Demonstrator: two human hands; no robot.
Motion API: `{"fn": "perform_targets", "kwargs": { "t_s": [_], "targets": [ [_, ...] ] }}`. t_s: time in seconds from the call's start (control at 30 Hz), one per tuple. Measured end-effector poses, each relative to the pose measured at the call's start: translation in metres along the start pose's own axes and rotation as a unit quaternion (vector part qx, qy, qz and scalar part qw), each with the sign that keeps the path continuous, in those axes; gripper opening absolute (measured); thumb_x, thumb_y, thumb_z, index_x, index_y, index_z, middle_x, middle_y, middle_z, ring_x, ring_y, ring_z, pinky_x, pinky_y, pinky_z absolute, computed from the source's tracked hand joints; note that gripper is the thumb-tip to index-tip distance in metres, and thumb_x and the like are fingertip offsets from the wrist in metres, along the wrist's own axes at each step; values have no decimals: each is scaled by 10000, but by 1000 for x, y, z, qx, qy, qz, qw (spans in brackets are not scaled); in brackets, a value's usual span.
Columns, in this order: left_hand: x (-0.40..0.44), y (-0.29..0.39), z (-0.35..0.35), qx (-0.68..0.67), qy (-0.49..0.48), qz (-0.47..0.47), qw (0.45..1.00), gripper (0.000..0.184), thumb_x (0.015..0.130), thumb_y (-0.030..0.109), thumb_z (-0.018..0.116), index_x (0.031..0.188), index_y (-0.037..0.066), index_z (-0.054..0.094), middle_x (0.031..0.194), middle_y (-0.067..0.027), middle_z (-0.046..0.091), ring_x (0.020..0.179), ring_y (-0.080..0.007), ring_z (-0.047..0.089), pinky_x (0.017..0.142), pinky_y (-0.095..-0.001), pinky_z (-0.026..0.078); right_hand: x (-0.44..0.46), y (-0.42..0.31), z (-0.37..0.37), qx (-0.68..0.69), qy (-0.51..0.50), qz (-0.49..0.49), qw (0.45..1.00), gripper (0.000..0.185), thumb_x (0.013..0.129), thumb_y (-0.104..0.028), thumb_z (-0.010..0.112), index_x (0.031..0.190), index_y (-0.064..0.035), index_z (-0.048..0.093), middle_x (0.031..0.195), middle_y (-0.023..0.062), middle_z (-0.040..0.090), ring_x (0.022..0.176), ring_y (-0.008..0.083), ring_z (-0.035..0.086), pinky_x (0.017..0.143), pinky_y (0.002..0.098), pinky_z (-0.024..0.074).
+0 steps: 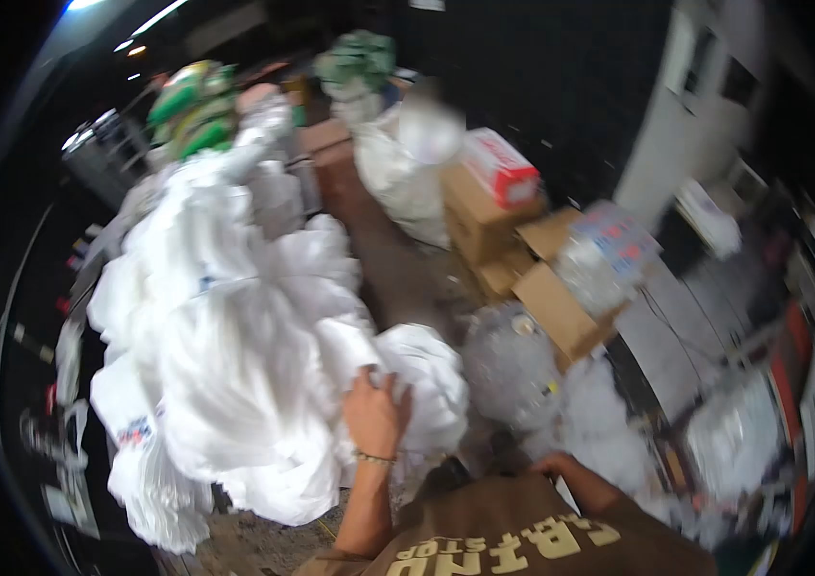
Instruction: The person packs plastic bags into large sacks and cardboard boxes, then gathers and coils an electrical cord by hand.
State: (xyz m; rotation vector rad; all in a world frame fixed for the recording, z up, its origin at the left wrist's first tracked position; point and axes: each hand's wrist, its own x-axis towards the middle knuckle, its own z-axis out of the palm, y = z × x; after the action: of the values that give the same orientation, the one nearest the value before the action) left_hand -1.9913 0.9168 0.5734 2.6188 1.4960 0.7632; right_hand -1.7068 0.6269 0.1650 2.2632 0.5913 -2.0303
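Note:
My left hand point(377, 415), with a beaded bracelet at the wrist, is on the near edge of a large heap of white plastic bags point(225, 365). Its fingers curl down into a bundle of white plastic bags point(422, 370), and the fingertips are partly lost in the folds. Blue and red print shows on one stack of bags at the heap's left side. Close against my brown shirt, at waist height, is my right hand point(550, 466). Its fingers are mostly hidden, so what it may hold cannot be seen.
An open cardboard box point(566, 312) with clear plastic inside stands to the right, beside a clear plastic bundle point(513, 370). Behind are a red and white box point(502, 168) and a large white sack point(398, 178). Green bundles point(196, 110) top the far end of the heap.

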Motion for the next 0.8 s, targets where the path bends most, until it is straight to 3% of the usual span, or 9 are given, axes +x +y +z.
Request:
{"fn": "perform_targets", "kwargs": {
  "t_s": [0.03, 0.13, 0.23, 0.27, 0.37, 0.47, 0.57, 0.63, 0.8],
  "targets": [
    [-1, -3, 0, 0, 0, 5, 1000, 297, 705, 274, 726, 937, 93, 686, 1066, -148, 584, 882, -281, 586, 722, -406, 464, -58, -38, -18, 30, -29, 20, 999, 847, 802, -564, 601, 1419, -64, 307, 1421, 199, 381, 1245, 399, 439, 885, 600, 464],
    [0, -1, -10, 13, -31, -4, 999, 274, 749, 289, 686, 944, 98, 663, 1059, -145, 568, 912, -280, 575, 749, -410, 463, 32, 25, -34, 119, -255, 25, 959, 604, 822, -485, 612, 1203, -19, 558, 1161, 86, 626, 1007, 231, 612, 891, 479, 480],
    [-1, -7, -11, 7, -19, -2, 1000, 283, 755, 294, 680, 959, 100, 661, 1059, -142, 565, 911, -284, 574, 749, -411, 463, 60, 32, -41, 75, -282, 37, 956, 622, 810, -483, 633, 1212, -17, 545, 1152, 77, 628, 976, 213, 615, 861, 421, 494],
    [-2, -5, -9, -4, -22, 3, 1000, 288, 756, 293, 679, 970, 101, 661, 1061, -142, 565, 912, -287, 573, 749, -410, 463, 35, 13, -35, -1, -326, 15, 945, 703, 874, -533, 482, 1361, -32, 410, 1356, 122, 496, 1265, 297, 445, 983, 515, 410],
    [-3, -7, -14, -34, -18, 5, 999, 296, 752, 286, 681, 982, 101, 664, 1059, -142, 565, 913, -288, 573, 747, -409, 463, -101, -52, -41, -8, -137, -2, 991, 747, 833, -582, 493, 1355, -52, 430, 1351, 125, 500, 1242, 300, 468, 959, 468, 442],
    [-4, -9, -20, -63, -33, -11, 997, 320, 754, 299, 687, 1005, 102, 667, 1089, -148, 569, 953, -296, 575, 781, -410, 470, -189, -99, -44, -68, -114, -72, 988, 769, 785, -611, 524, 1339, -81, 465, 1337, 136, 511, 1207, 300, 502, 894, 413, 490],
    [5, -11, -27, -84, -52, -15, 995, 354, 747, 314, 705, 1027, 100, 667, 1118, -164, 569, 975, -311, 582, 802, -408, 483, -150, -89, -55, -123, -119, -57, 984, 801, 742, -652, 527, 1324, -103, 491, 1336, 141, 512, 1184, 285, 523, 872, 364, 498],
    [17, -10, -30, -109, -92, -22, 990, 342, 725, 286, 723, 1001, 91, 671, 1076, -171, 591, 900, -357, 607, 781, -425, 503, 8, -18, -63, -109, -186, 22, 976, 670, 796, -552, 559, 1280, -94, 500, 1263, 118, 532, 1101, 255, 536, 847, 345, 487],
    [94, 26, -51, -84, -94, 110, 986, 411, 740, 278, 716, 1073, 55, 626, 1044, -179, 590, 892, -356, 602, 777, -418, 502, 19, -32, -90, -114, -135, -8, 984, 467, 788, -478, 607, 1039, -85, 580, 975, 92, 565, 848, 223, 525, 718, 331, 460]
  ]
}}
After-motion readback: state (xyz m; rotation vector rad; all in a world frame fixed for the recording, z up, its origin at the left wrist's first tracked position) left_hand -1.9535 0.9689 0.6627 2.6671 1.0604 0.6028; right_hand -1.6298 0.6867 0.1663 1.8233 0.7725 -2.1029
